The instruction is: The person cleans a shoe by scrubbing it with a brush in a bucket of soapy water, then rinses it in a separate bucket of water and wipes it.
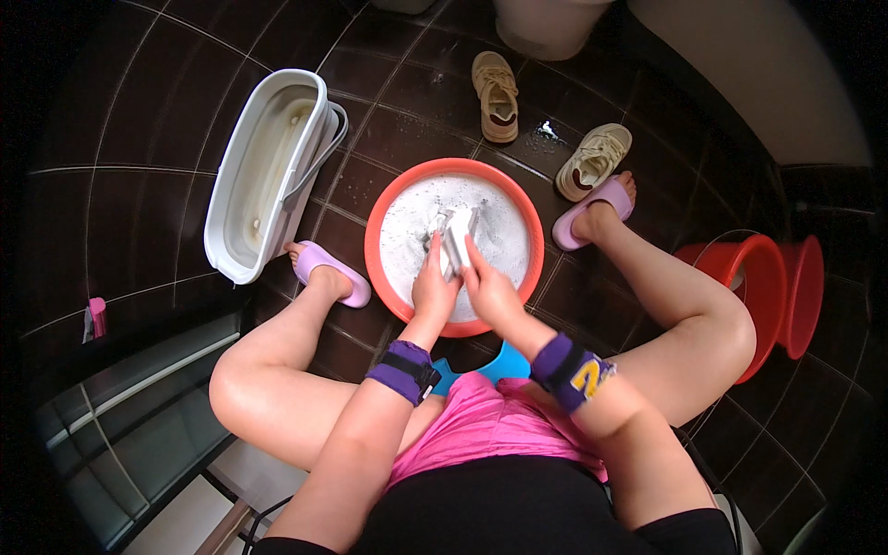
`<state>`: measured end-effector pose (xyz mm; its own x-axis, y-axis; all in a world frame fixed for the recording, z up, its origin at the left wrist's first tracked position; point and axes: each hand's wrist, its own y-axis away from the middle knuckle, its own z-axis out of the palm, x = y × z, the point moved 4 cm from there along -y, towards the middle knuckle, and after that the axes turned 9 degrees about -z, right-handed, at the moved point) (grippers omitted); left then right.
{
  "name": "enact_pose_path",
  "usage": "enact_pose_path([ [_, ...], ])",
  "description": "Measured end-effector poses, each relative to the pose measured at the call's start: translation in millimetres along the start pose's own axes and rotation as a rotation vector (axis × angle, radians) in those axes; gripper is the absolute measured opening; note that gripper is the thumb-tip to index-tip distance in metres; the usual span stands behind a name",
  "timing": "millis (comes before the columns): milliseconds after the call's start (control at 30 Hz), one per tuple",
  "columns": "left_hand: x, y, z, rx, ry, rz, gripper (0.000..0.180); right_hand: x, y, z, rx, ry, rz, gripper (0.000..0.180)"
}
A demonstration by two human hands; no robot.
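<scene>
Left hand point(435, 287) and right hand point(492, 294) both grasp a wet grey-white item point(456, 239), exact kind not determinable, at the middle of a round red basin point(374, 245) of white suds point(407, 242). Beige lace-up sneakers point(597, 159) sit beyond, far right; an oblong white bucket point(273, 171) stands left.

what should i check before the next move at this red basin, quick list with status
1. Grip on the grey-white item: ok, left hand and right hand both hold it.
2. Item above the red basin: ok, within the rim.
3. Purple wristbands clear of the foam: ok.
4. Dark floor tiles dry: not ok, drops show.
5. Water depth: cannot tell, foam hides it.
</scene>
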<state>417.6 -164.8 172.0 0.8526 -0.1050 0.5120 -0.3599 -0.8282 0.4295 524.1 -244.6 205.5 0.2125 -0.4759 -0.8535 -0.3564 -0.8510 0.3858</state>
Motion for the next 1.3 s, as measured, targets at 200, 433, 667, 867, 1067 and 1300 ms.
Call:
enact_pose_path([
  [200,17,31,-5,0.041,-0.037,0.060,0.095,116,-37,-21,0.192,0.178,0.115,0.055],
  [433,-4,23,-7,0.173,-0.201,0.208,0.097,89,-20,-4,0.115,0.013,-0.002,0.046],
  [667,-14,4,-11,0.200,-0.177,0.155,0.104,-10,42,14,-0.039,0.113,-0.145,0.049],
  [867,-5,-10,-12,0.119,-0.134,0.113,0.107,12,-19,5,0.110,0.183,-0.086,0.048],
  [1067,-17,-23,-16,0.131,-0.224,0.081,0.107,-5,5,27,0.001,0.237,-0.136,0.050],
  [1300,-4,-25,-11,0.168,-0.222,0.160,0.105,18,-26,16,0.142,0.184,-0.119,0.050],
])
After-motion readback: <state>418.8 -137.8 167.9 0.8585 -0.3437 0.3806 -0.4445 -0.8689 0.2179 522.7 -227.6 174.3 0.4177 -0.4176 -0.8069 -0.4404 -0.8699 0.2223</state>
